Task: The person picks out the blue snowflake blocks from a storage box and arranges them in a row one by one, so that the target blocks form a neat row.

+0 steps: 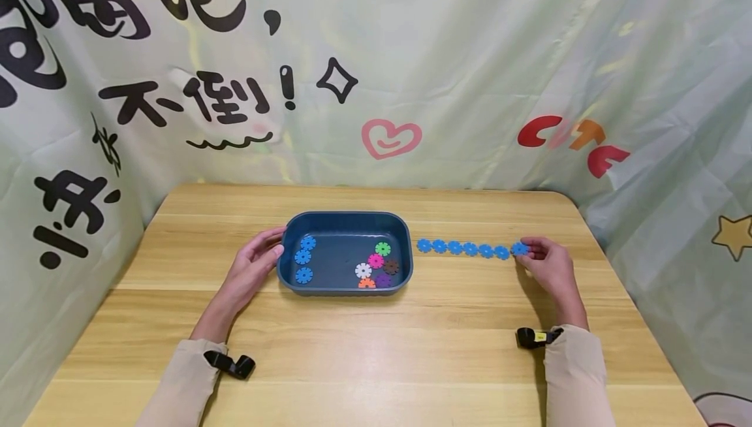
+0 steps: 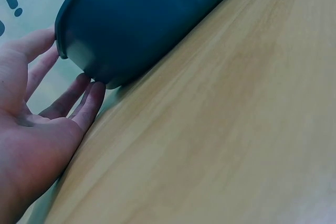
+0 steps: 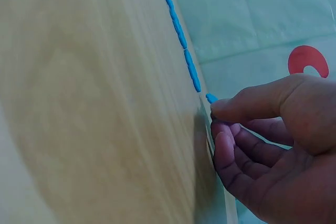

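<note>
My right hand pinches a blue snowflake disc between thumb and fingertips. In the right wrist view only an edge of that disc shows past the thumb. It is at the right end of a row of several blue snowflake discs, with a small gap from the last one. My left hand rests its fingers against the left end of a dark blue tray. In the left wrist view, thumb and fingertips touch the tray's outer wall, the fingers loosely extended.
Inside the tray, a few blue discs lie at the left. Green, pink, brown, white, orange and purple discs cluster at the right. A wooden table carries everything, with a printed cloth hanging behind and beside it.
</note>
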A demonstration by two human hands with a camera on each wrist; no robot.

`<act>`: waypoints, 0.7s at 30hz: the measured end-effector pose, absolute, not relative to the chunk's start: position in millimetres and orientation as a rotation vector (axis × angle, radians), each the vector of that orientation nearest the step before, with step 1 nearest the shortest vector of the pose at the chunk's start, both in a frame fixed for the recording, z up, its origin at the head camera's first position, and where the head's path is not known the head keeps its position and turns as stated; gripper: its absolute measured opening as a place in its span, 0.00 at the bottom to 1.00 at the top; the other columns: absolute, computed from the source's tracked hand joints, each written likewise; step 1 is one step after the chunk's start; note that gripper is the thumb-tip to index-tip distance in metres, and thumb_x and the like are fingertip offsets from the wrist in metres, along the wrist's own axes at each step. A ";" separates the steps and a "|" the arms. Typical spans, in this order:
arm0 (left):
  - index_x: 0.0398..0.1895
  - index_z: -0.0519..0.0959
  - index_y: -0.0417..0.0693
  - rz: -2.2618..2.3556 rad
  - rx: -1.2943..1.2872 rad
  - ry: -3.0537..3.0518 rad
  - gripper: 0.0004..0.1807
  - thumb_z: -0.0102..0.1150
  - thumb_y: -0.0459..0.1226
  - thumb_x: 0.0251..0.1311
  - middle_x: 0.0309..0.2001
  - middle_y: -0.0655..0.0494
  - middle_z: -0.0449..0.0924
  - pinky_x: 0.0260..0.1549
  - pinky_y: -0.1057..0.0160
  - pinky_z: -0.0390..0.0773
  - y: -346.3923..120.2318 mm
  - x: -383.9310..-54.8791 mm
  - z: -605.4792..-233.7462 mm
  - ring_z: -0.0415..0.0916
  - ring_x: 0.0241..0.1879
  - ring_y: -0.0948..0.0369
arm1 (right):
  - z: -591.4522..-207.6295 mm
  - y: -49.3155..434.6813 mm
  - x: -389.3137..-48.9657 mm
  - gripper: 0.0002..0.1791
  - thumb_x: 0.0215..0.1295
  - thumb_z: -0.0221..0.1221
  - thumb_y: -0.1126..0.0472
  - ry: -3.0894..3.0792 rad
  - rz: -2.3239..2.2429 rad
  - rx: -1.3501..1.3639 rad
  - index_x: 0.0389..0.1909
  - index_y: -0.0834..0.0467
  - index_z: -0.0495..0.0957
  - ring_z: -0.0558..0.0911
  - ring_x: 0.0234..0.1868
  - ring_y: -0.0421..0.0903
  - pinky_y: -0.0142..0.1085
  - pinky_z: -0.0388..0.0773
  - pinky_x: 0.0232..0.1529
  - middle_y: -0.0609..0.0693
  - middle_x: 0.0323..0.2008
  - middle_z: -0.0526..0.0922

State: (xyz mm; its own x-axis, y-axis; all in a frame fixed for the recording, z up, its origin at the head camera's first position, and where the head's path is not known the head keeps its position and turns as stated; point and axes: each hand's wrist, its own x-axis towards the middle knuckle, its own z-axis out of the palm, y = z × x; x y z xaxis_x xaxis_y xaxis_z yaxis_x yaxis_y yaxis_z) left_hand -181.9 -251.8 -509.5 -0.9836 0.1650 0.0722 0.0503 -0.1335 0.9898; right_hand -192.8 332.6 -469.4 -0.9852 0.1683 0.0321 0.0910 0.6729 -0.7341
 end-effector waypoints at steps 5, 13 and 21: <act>0.75 0.66 0.40 2.286 0.237 2.026 0.27 0.55 0.37 0.76 0.71 0.42 0.64 0.59 0.66 0.78 -250.8 -181.8 -508.4 0.68 0.64 0.54 | -470.8 334.4 -192.7 0.21 0.66 0.65 0.69 -2.810 1.201 -0.215 0.58 0.73 0.77 0.75 0.38 0.42 0.22 0.74 0.31 0.64 0.45 0.80; 0.74 0.66 0.39 2.307 0.245 2.021 0.27 0.56 0.36 0.76 0.69 0.41 0.66 0.59 0.66 0.77 -251.0 -182.4 -508.1 0.69 0.64 0.54 | -469.0 336.0 -193.7 0.24 0.68 0.65 0.64 -2.888 1.230 -0.287 0.60 0.72 0.75 0.75 0.40 0.46 0.28 0.75 0.29 0.58 0.42 0.79; 0.74 0.66 0.40 2.294 0.251 2.035 0.27 0.55 0.36 0.76 0.70 0.41 0.65 0.59 0.66 0.78 -250.4 -181.2 -507.4 0.68 0.64 0.54 | -467.5 333.3 -192.9 0.23 0.69 0.64 0.64 -2.908 1.220 -0.321 0.61 0.71 0.75 0.75 0.44 0.51 0.27 0.76 0.30 0.61 0.45 0.78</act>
